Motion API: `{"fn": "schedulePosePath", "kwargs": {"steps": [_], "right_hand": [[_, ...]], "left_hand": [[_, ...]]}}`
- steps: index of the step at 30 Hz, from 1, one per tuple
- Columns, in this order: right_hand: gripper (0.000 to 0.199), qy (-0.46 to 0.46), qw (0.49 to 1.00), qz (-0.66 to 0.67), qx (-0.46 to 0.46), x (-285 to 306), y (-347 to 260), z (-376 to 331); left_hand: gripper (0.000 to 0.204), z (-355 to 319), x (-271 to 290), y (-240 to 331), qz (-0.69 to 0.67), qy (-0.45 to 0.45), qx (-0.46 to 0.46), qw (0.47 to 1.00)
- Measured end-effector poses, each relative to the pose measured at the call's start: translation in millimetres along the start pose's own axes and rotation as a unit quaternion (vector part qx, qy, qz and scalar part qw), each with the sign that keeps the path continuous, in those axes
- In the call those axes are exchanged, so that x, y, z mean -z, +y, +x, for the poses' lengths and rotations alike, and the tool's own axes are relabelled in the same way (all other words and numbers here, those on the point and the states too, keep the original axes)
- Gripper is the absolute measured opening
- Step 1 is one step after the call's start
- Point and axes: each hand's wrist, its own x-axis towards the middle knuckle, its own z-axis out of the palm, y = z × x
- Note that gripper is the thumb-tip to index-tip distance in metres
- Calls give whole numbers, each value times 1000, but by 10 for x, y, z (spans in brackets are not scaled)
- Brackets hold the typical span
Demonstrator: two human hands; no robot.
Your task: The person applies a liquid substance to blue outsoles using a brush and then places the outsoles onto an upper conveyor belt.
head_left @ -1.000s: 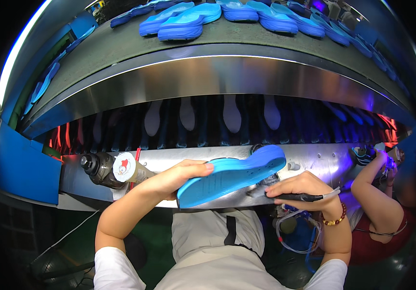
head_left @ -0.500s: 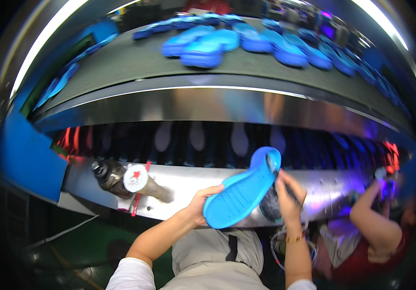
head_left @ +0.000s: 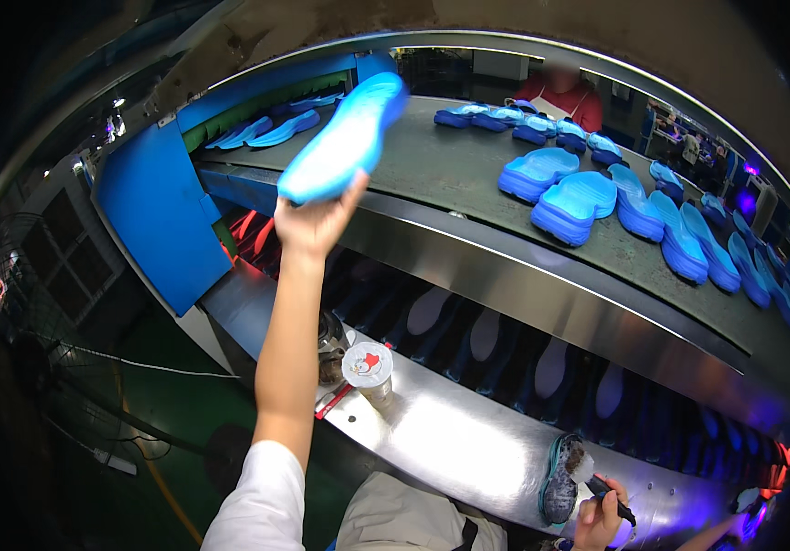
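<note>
My left hand (head_left: 312,225) grips a bright blue shoe sole (head_left: 344,142) by its near end. My left arm is stretched out, and the sole is held up over the left part of the dark upper belt (head_left: 423,174). At the lower right, my right hand (head_left: 600,522) is closed round the black handle of a brush (head_left: 617,500). The brush's pale tip is at an elongated dark container with a teal rim (head_left: 558,500), its inside speckled and crusted. That container rests on the metal ledge (head_left: 441,459).
Several blue soles (head_left: 575,207) lie on the belt's right half, others (head_left: 276,129) at its far left. A lidded cup (head_left: 367,367) stands on the ledge beside a dark bottle (head_left: 329,335) and a red strip (head_left: 332,401). Another person (head_left: 565,99) is behind the belt.
My left hand has carried the blue sole from in front of me up and left over the belt. The brush has left the sole and is now at the dark container. The view has turned left.
</note>
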Motion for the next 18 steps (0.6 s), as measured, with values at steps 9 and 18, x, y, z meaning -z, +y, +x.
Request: {"fn": "schedulePosePath", "kwargs": {"steps": [9,18], "right_hand": [[28,-10,999,27,-22,47,150,102],[31,76,997,5,-15,210,20,-74]], "left_hand": [[42,1028,410,-1723,882,-144,-52,445],[19,-52,-37,-1393,790,-25,-279,545]]}}
